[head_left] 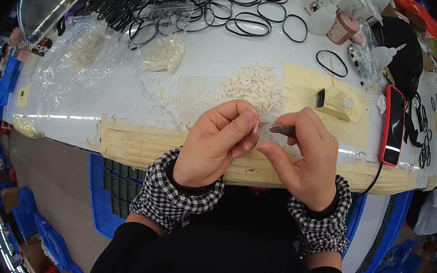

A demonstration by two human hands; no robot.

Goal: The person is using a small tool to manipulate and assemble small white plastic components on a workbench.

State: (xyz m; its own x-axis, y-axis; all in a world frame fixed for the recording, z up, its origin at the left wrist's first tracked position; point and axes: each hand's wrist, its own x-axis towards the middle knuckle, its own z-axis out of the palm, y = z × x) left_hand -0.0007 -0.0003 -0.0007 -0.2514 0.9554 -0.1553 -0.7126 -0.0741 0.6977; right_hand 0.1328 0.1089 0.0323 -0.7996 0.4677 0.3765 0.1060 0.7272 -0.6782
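Note:
My left hand (pixel 221 139) is closed, thumb against forefinger, pinching a small white tube-like piece (pixel 256 126). Facing it, my right hand (pixel 304 153) curls its fingers round a small grey metal tool (pixel 283 130), whose pointed end sticks out toward the left hand; its exact kind I cannot make out. The right thumb stands apart from the tool. Just beyond both hands lies a heap of small white pieces (pixel 255 87) on the white table (pixel 211 56). A few loose white pieces (pixel 163 97) are scattered to the left of it.
Clear plastic bags (pixel 163 56) of white pieces lie at left. Black rubber bands (pixel 249 25) pile up at the back. Right of the heap are a yellow taped block (pixel 339 102) and a red-cased phone (pixel 393 125). Tape covers the front edge (pixel 137 146); blue crates (pixel 102 199) stand below.

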